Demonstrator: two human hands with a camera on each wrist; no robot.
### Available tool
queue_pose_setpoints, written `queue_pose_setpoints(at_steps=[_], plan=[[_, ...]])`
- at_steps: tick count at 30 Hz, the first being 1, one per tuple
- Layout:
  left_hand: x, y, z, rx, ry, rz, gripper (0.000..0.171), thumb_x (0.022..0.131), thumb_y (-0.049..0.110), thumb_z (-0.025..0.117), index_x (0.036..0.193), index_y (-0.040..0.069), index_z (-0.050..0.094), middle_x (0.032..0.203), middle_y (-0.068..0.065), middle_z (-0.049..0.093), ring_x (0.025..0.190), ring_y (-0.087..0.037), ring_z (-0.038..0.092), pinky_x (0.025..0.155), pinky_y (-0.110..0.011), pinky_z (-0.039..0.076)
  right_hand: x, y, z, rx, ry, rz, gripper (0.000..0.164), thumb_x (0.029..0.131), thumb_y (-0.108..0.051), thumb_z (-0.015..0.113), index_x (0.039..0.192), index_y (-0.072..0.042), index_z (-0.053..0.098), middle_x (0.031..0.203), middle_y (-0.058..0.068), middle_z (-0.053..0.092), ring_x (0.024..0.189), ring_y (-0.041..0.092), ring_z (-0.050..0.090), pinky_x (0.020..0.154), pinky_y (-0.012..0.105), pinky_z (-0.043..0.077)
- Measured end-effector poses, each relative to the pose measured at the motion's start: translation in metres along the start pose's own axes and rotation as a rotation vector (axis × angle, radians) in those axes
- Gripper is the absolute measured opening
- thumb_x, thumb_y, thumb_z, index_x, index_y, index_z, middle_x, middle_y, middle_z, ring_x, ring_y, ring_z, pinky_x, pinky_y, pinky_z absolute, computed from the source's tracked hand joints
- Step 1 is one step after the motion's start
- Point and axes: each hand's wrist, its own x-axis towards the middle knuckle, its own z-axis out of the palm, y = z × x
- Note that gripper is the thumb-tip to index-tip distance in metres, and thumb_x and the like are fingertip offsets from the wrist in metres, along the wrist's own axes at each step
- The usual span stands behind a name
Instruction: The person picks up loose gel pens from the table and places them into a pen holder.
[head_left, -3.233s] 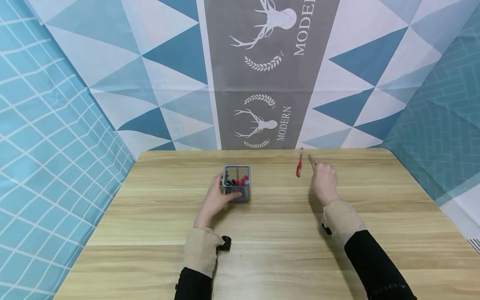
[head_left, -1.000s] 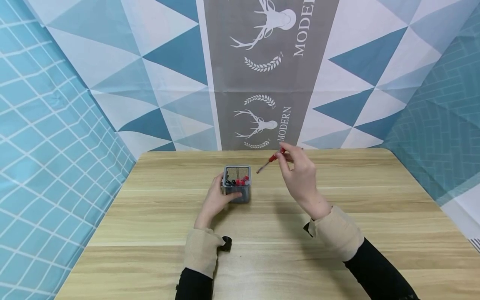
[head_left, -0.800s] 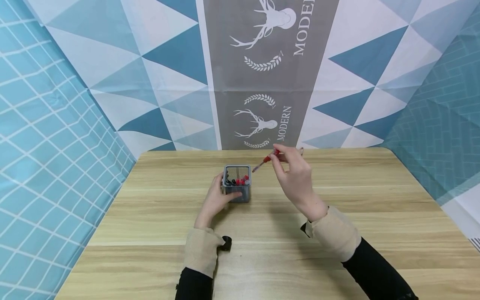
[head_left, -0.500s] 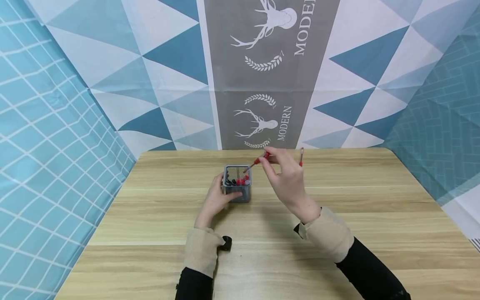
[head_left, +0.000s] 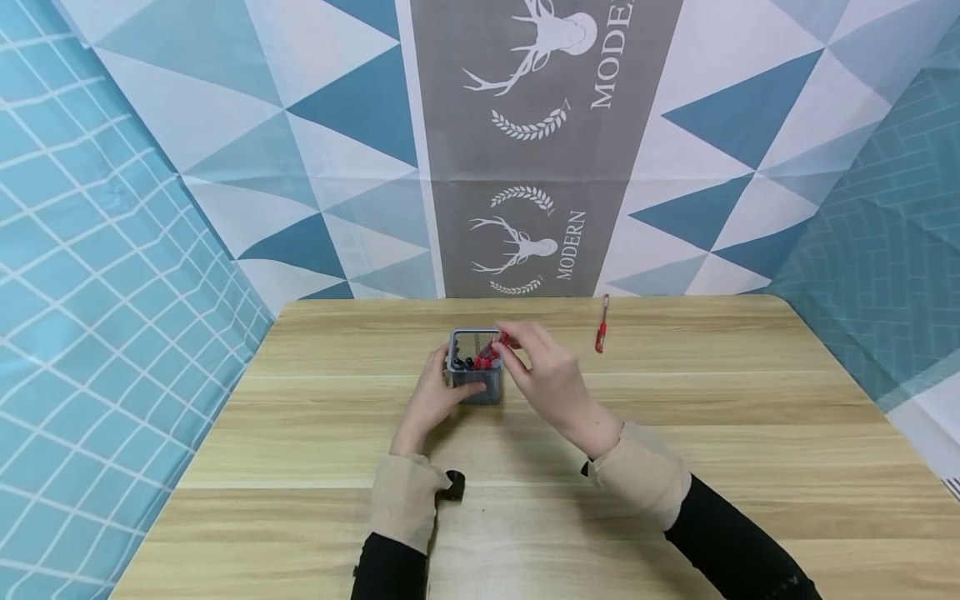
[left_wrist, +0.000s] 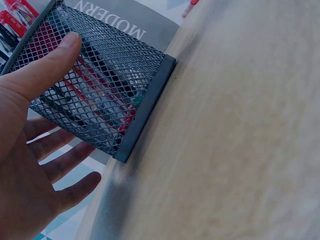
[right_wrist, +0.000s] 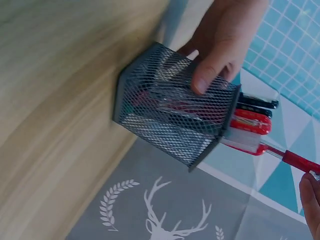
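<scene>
A dark mesh pen holder (head_left: pixel 489 383) stands on the wooden table, with several red and black handled or capped items in it. My left hand (head_left: pixel 431 398) holds its near left side, thumb on one face and fingers behind. My right hand (head_left: pixel 552 379) is at the holder's right rim and pinches a small red screwdriver (right_wrist: pixel 296 160) by its handle; its shaft slants down into the mouth. Among the contents, red handles (right_wrist: pixel 250 121) and black ends (right_wrist: pixel 256 103) stick out in the right wrist view. A second red screwdriver (head_left: pixel 602 327) lies to the right.
The wooden table (head_left: pixel 525 517) ends at a back edge against a patterned cloth (head_left: pixel 517 150) with deer heads. Blue grid cloth (head_left: pixel 97 275) hangs at the left. The second screwdriver's tip lies close to the back edge.
My right hand has picked up a screwdriver from the back right, carried it left and lowered its shaft into the pen holder. The left hand and holder have stayed in place.
</scene>
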Motion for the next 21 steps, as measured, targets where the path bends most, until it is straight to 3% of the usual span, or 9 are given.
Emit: queue_pose_setpoints(at_steps=[9, 21], plan=[[0.001, 0.0, -0.002, -0.001, -0.004, 0.005, 0.087, 0.067, 0.031, 0.08, 0.138, 0.012, 0.034, 0.135, -0.009, 0.04, 0.124, -0.026, 0.04, 0.106, -0.045, 0.029, -0.005, 0.0, 0.007, -0.054, -0.071, -0.057, 0.03, 0.079, -0.006, 0.068, 0.107, -0.002, 0.061, 0.094, 0.009, 0.064, 0.084, 0.017, 0.064, 0.067, 0.019, 0.054], [0.0, 0.001, -0.003, -0.021, -0.012, 0.029, 0.087, 0.069, 0.027, 0.079, 0.139, 0.008, 0.032, 0.135, -0.011, 0.039, 0.123, -0.027, 0.04, 0.106, -0.045, 0.03, -0.003, -0.004, 0.015, -0.088, -0.075, -0.082, 0.028, 0.08, -0.004, 0.066, 0.108, -0.004, 0.063, 0.09, 0.006, 0.065, 0.079, 0.016, 0.065, 0.065, 0.022, 0.054]])
